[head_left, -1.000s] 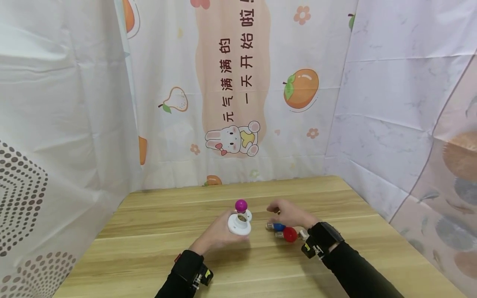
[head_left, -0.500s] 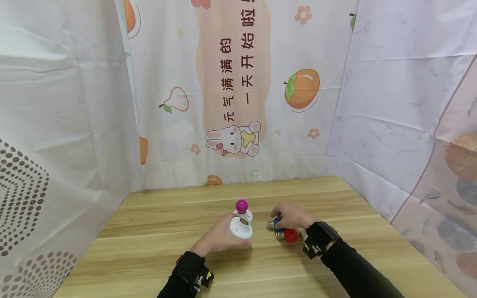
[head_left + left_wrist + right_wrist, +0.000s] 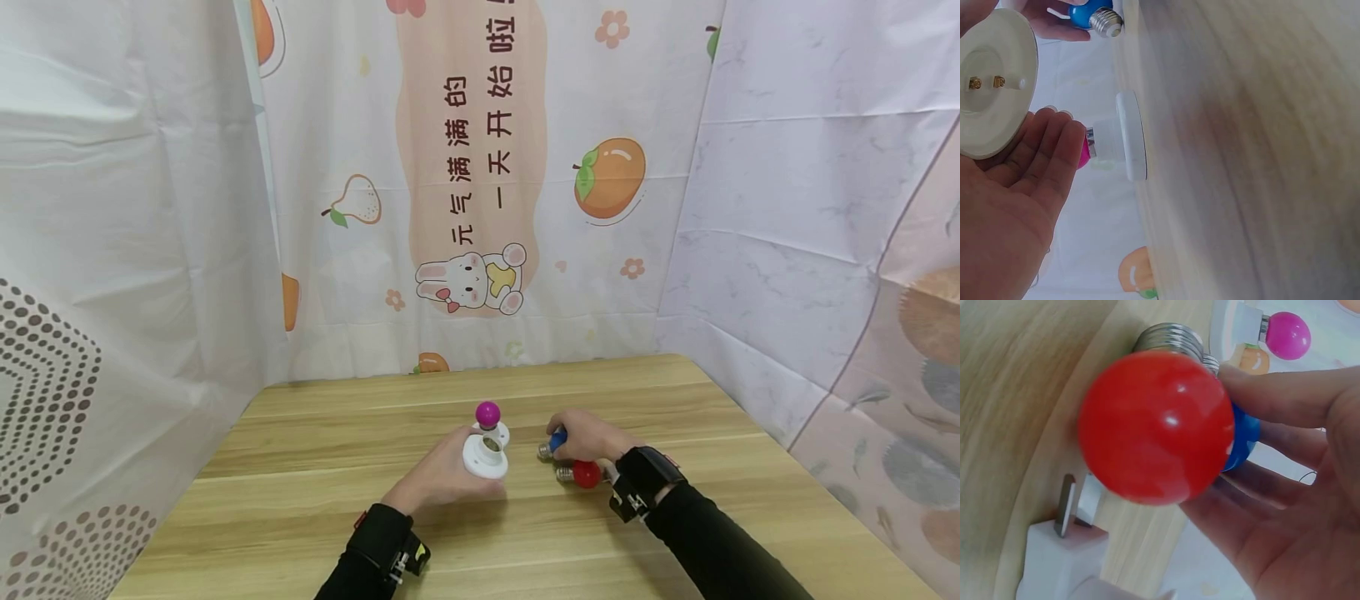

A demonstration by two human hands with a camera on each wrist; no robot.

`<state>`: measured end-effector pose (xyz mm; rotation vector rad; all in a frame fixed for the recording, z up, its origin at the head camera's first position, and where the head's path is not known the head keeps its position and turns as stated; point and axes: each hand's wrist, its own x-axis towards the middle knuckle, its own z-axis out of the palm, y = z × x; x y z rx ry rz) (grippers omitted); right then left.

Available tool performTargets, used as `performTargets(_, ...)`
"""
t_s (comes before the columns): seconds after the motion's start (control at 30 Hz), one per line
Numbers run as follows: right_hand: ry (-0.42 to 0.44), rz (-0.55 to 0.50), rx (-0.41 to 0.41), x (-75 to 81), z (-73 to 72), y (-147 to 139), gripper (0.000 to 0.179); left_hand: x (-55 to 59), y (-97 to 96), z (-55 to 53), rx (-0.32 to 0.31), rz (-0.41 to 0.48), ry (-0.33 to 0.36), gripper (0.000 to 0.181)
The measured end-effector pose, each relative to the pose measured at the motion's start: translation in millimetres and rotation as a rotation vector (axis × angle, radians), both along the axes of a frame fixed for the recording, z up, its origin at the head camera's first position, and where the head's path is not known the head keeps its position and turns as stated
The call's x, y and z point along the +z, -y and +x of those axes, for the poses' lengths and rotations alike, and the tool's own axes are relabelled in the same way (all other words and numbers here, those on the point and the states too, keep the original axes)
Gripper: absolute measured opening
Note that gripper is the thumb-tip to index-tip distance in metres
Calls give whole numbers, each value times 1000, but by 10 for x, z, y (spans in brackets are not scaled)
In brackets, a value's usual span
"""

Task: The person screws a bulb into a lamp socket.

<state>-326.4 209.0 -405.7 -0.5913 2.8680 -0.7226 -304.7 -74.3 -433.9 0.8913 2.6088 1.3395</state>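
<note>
My left hand (image 3: 438, 473) grips a white lamp holder (image 3: 483, 463) above the table, its round socket mouth facing up. In the left wrist view the underside of this lamp holder (image 3: 1013, 119) shows two brass screws. Just behind it a second white lamp holder (image 3: 1132, 137) stands on the table with a magenta bulb (image 3: 487, 414) in it. To the right, my right hand (image 3: 591, 435) pinches a blue bulb (image 3: 558, 439) between thumb and fingers, its metal screw base pointing left. Nearer to me lies a red bulb (image 3: 587, 474), partly covering the blue one in the right wrist view.
A white two-pin plug (image 3: 1063, 556) lies beside the red bulb, under my right wrist. The wooden table (image 3: 337, 433) reaches back to a printed curtain (image 3: 345, 275). More hanging cloth (image 3: 780, 217) closes off both sides.
My right hand has come down onto the blue bulb, and its fingers have closed round it; the bulb is now slightly tilted. The left hand keeps its lamp holder, turned a little.
</note>
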Motion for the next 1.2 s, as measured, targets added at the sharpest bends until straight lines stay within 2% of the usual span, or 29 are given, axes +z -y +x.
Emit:
performTargets(0.17, -16, -73, -17, 18, -9, 11, 41, -1, 1, 4, 6, -11, -13, 87)
performTargets(0.37, -86, -151, -1, 46, -26, 38, 43, -12, -1, 3, 7, 0, -24, 86)
performTargets(0.63, -155, -253, 30, 193, 2, 68, 43, -16, -16, -1, 32, 46, -15, 81)
performTargets(0.93, -187, -324, 66, 392, 129, 156, 42, -25, -42, 7, 82, 80, -13, 76)
performTargets(1.2, -188, -353, 136, 601, 266, 238, 42, -26, -74, -11, 88, 104, -6, 75)
